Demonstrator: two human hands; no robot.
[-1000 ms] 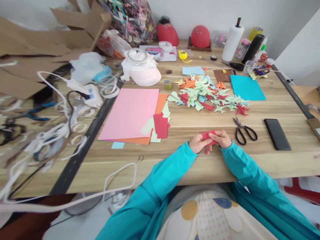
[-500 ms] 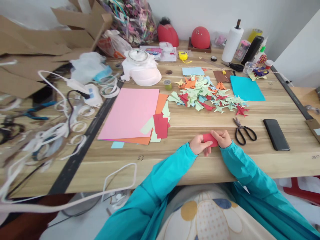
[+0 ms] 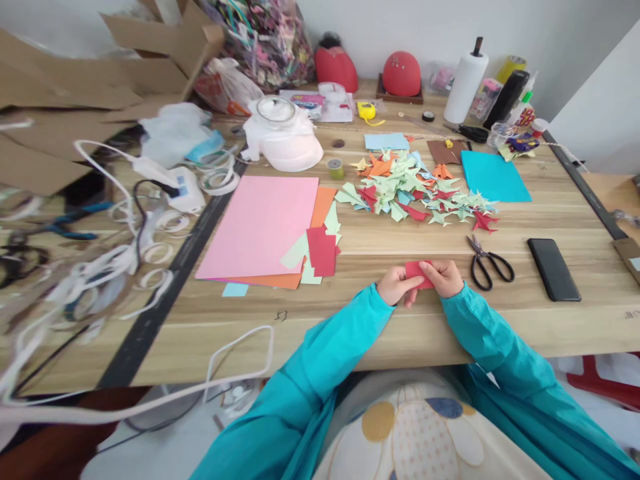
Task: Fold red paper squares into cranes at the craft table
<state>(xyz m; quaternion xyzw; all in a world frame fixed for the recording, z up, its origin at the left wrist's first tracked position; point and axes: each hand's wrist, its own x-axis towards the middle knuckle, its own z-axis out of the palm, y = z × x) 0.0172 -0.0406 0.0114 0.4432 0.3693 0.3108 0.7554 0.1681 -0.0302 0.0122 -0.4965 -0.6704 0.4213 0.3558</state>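
Between my two hands is a small piece of red paper [image 3: 414, 269], held above the near part of the table. My left hand [image 3: 395, 285] pinches it from the left, thumb on top. On its right side my right hand [image 3: 445, 277] is closed on it, thumb pressing the face. Fingers cover much of the paper, so its folds are hard to make out. Beyond my hands lies a pile of folded paper cranes [image 3: 400, 183] in green, orange, red and blue. Red paper slips [image 3: 321, 252] rest on the edge of a pink paper sheet [image 3: 265, 223] to the left.
Black-handled scissors [image 3: 485, 263] and a black phone [image 3: 553, 270] lie to the right of my hands. A turquoise sheet [image 3: 495, 176] is farther back. Cables and a white power strip [image 3: 185, 190] crowd the left. A white cord [image 3: 240, 380] crosses the table's front edge.
The red paper and both hands have shifted very slightly; my right thumb now sits a little farther left over the paper. Everything else on the table stays put.
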